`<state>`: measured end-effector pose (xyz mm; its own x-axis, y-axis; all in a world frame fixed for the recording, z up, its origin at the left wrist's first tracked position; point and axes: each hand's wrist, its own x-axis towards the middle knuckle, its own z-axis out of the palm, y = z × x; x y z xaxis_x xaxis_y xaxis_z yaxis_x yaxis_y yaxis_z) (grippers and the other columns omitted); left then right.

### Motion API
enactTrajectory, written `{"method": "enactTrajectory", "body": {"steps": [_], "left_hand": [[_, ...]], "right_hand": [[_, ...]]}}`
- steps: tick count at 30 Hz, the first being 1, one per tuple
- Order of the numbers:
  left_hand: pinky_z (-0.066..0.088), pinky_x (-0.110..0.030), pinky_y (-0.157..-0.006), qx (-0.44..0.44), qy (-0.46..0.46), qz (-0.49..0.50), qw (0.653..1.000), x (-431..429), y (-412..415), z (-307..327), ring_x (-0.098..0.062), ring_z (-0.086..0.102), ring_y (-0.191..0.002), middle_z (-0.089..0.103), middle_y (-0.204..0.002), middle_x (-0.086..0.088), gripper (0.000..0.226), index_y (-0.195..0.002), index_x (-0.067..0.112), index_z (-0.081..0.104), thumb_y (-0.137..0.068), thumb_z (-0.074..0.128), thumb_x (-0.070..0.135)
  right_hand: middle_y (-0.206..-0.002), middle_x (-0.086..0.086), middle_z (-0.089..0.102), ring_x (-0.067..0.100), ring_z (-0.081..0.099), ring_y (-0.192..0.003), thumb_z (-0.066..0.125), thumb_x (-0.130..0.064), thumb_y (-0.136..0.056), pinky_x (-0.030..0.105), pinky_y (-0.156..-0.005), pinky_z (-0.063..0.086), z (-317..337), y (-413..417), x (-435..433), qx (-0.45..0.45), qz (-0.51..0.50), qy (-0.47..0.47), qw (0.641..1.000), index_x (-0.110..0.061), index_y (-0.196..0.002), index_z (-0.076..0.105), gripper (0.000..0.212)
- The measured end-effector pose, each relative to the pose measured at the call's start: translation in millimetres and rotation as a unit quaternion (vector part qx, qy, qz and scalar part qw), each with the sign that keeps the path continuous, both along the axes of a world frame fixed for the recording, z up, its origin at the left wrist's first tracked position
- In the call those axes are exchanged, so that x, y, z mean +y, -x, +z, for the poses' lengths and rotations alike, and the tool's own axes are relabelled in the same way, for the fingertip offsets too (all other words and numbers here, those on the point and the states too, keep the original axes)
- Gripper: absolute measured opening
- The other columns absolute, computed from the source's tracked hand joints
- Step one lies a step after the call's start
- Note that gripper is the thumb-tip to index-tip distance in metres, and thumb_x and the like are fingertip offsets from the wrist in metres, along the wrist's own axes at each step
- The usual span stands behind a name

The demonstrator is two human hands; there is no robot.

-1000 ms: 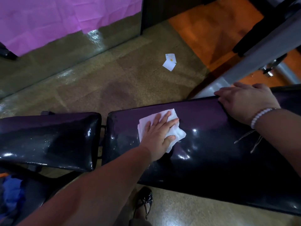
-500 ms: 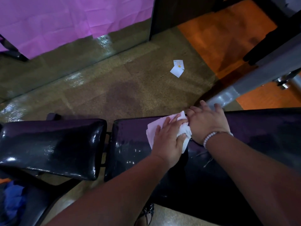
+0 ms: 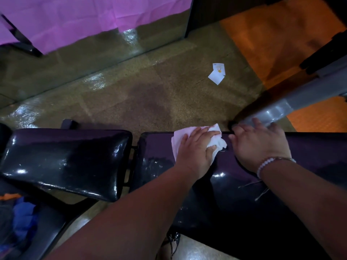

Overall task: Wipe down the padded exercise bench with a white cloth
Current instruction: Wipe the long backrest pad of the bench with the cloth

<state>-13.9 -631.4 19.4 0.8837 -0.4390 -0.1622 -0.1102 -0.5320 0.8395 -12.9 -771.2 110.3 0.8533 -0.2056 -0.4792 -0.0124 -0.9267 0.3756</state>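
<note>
Left hand (image 3: 195, 149), palm down with fingers spread, presses a crumpled white cloth (image 3: 217, 142) against the far edge of the long, glossy dark-purple padded bench section (image 3: 234, 184); the cloth is pinned flat under the palm rather than gripped, and part of it shows beyond the fingertips and to the left of the hand. Right hand (image 3: 261, 145), empty and wearing a pale beaded bracelet (image 3: 266, 163), rests flat with fingers apart on the same far edge, just beside the cloth. Streaky wet marks lie on the padding to the left of the cloth, suggesting that this end has been wiped. The near part of the long section and its stretch to the right show no such streaks and probably remain to be done. The separate short black padded cushion (image 3: 65, 158), across a narrow gap at left, shines, but whether from wiping cannot be told. White paper scraps (image 3: 216, 74) lie on the speckled floor (image 3: 131, 94) beyond. Judged stage: mid-task, far edge in hand.
</note>
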Motion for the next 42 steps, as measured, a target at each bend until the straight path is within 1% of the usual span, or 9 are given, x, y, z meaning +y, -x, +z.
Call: {"method": "enactTrajectory", "body": {"steps": [4, 11, 15, 22, 24, 27, 31, 33, 42], "left_hand": [[0.010, -0.037, -0.113, -0.004, -0.021, 0.007, 1.000, 7.0, -5.8, -13.1, -0.006, 0.022, -0.137, 0.039, -0.143, 0.010, 0.038, -0.128, 0.037, 0.044, -0.092, 0.041, 0.027], [0.016, -0.033, -0.109, -0.011, -0.045, 0.033, 0.998, 28.3, -20.1, -36.3, -0.008, 0.034, -0.129, 0.048, -0.134, 0.009, 0.052, -0.126, 0.034, 0.047, -0.082, 0.021, 0.043], [0.018, -0.041, -0.111, 0.011, -0.063, 0.052, 0.997, 40.3, -24.0, -52.8, -0.011, 0.032, -0.131, 0.045, -0.137, 0.008, 0.052, -0.128, 0.033, 0.043, -0.083, 0.021, 0.045], [0.010, -0.043, -0.115, 0.045, -0.074, 0.065, 0.994, 47.3, -25.1, -50.3, -0.013, 0.021, -0.139, 0.035, -0.147, 0.002, 0.039, -0.134, 0.029, 0.039, -0.095, 0.036, 0.027], [0.011, -0.043, -0.115, 0.043, -0.073, 0.065, 0.994, 47.1, -23.8, -49.8, -0.014, 0.022, -0.138, 0.036, -0.146, 0.002, 0.038, -0.134, 0.029, 0.039, -0.095, 0.036, 0.026], [0.016, -0.045, -0.113, 0.044, -0.071, 0.063, 0.995, 47.7, -24.6, -51.5, -0.018, 0.029, -0.136, 0.041, -0.143, -0.001, 0.039, -0.133, 0.024, 0.041, -0.094, 0.037, 0.028], [0.034, -0.049, -0.103, 0.028, -0.063, 0.092, 0.993, 54.5, -29.0, -58.6, -0.018, 0.046, -0.121, 0.056, -0.127, 0.002, 0.044, -0.126, 0.025, 0.048, -0.089, 0.030, 0.043], [0.034, -0.049, -0.102, 0.040, -0.062, 0.108, 0.991, 61.7, -29.8, -63.8, -0.019, 0.049, -0.117, 0.058, -0.123, 0.001, 0.047, -0.122, 0.024, 0.052, -0.089, 0.027, 0.048], [0.029, -0.046, -0.105, 0.061, -0.061, 0.175, 0.981, 78.9, -36.6, -75.2, -0.027, 0.046, -0.118, 0.056, -0.126, -0.007, 0.035, -0.124, 0.015, 0.051, -0.091, 0.049, 0.028]], "right_hand": [[-0.142, -0.011, 0.047, 0.021, 0.026, -0.141, 0.012, -0.044, -0.095, 0.051, -0.107, 0.024, 1.1, -0.5, -0.1, -0.001, -0.004, -0.001, 1.000, -0.029, -0.132, 0.044, 0.051], [-0.136, -0.010, 0.052, 0.020, 0.031, -0.139, 0.012, -0.044, -0.094, 0.050, -0.104, 0.025, -3.0, -1.4, -0.8, -0.011, 0.003, 0.016, 1.000, -0.028, -0.122, 0.052, 0.051], [-0.136, -0.009, 0.053, 0.021, 0.032, -0.138, 0.010, -0.044, -0.093, 0.051, -0.103, 0.027, -2.7, -1.0, -1.8, -0.004, 0.004, 0.036, 0.999, -0.026, -0.121, 0.052, 0.054], [-0.147, -0.009, 0.039, 0.021, 0.022, -0.143, 0.012, -0.043, -0.096, 0.057, -0.106, 0.021, 6.4, -11.7, 8.4, 0.040, -0.036, 0.005, 0.999, -0.028, -0.130, 0.044, 0.049], [-0.151, -0.008, 0.033, 0.024, 0.019, -0.143, 0.017, -0.040, -0.098, 0.060, -0.107, 0.017, -0.9, -21.9, 24.0, 0.055, 0.003, -0.007, 0.998, -0.030, -0.136, 0.039, 0.045], [-0.142, 0.000, 0.045, 0.027, 0.033, -0.135, 0.024, -0.037, -0.097, 0.052, -0.105, 0.023, -31.5, -44.7, 64.4, 0.047, 0.056, -0.085, 0.994, -0.024, -0.134, 0.044, 0.044], [-0.127, 0.003, 0.058, 0.024, 0.052, -0.117, 0.024, -0.038, -0.097, 0.040, -0.092, 0.037, -67.3, -56.1, 93.5, 0.026, 0.000, -0.174, 0.984, -0.023, -0.126, 0.054, 0.043], [-0.122, 0.003, 0.061, 0.025, 0.055, -0.112, 0.019, -0.041, -0.099, 0.039, -0.087, 0.039, -76.1, -52.3, 92.0, 0.022, 0.016, -0.158, 0.987, -0.023, -0.121, 0.057, 0.047], [-0.124, 0.008, 0.059, 0.029, 0.054, -0.112, 0.025, -0.029, -0.097, 0.039, -0.084, 0.038, -88.9, -50.9, 86.4, 0.008, 0.043, -0.105, 0.994, -0.014, -0.122, 0.054, 0.041]]}}
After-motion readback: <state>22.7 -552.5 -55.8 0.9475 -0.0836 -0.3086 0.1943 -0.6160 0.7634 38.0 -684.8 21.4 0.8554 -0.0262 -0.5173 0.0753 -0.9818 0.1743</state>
